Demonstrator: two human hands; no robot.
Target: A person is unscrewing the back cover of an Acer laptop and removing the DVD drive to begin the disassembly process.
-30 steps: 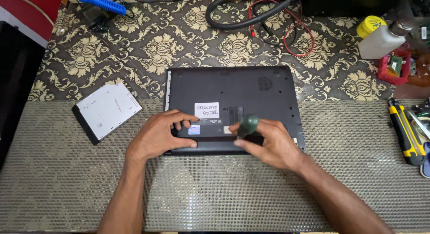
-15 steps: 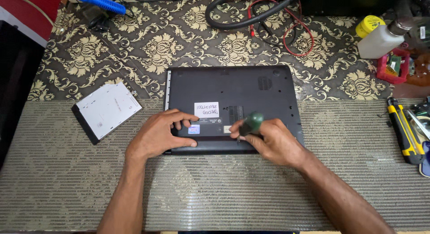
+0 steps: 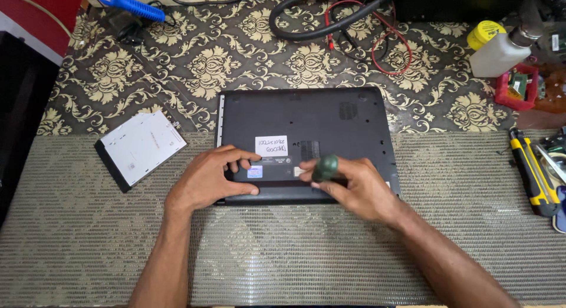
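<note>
A dark grey laptop (image 3: 306, 116) lies upside down in the middle of the table, with a white label on its base. My left hand (image 3: 212, 178) rests flat on the laptop's near left edge, fingers spread over the battery strip. My right hand (image 3: 356, 187) grips a screwdriver with a dark green handle (image 3: 325, 166), held upright over the near edge of the base. The screwdriver's tip is hidden by my fingers.
A white flat drive unit (image 3: 140, 146) lies left of the laptop. A yellow-and-black tool (image 3: 533, 172) sits at the right edge. At the back are a black hose (image 3: 330, 16), red wires (image 3: 392, 45), a white bottle (image 3: 501, 51) and a blue tool (image 3: 127, 4).
My right hand with the screwdriver has shifted very slightly on the laptop's near edge. My left hand and the laptop stay put.
</note>
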